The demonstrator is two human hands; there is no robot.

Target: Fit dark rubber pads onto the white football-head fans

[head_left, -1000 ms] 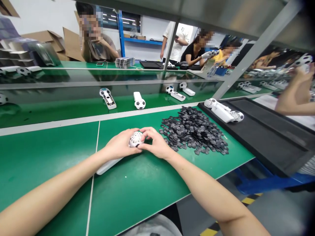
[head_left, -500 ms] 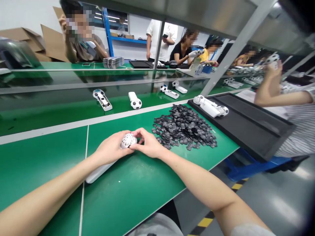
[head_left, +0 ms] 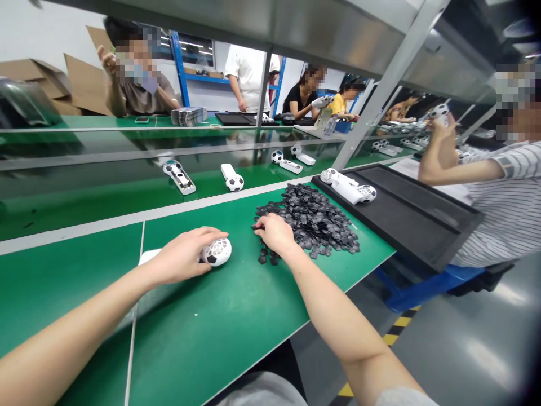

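My left hand (head_left: 186, 255) is wrapped round the ball-shaped head of a white handheld device (head_left: 218, 253), whose openwork shell has a black patch low on its left side. The device's white handle (head_left: 149, 256) shows partly behind my wrist, lying toward the left. My right hand (head_left: 275, 232) is at the left edge of a heap of small black pentagon pieces (head_left: 316, 220). Its thumb and fingers are pinched together at a dark piece, partly hidden by the fingertips. Several loose pieces (head_left: 267, 256) lie just below that hand.
A black tray (head_left: 406, 208) at the right holds white football-headed devices (head_left: 347, 187). More devices (head_left: 232, 177) lie along the green belt (head_left: 105, 192) beyond the table's pale edge. A slanted metal post (head_left: 372, 104) rises behind the tray. A co-worker in a striped shirt (head_left: 499, 186) sits at right.
My right hand has left the ball head and moved right to the black heap. The ball head has turned in my left hand, showing a black patch. The whole view has shifted slightly.
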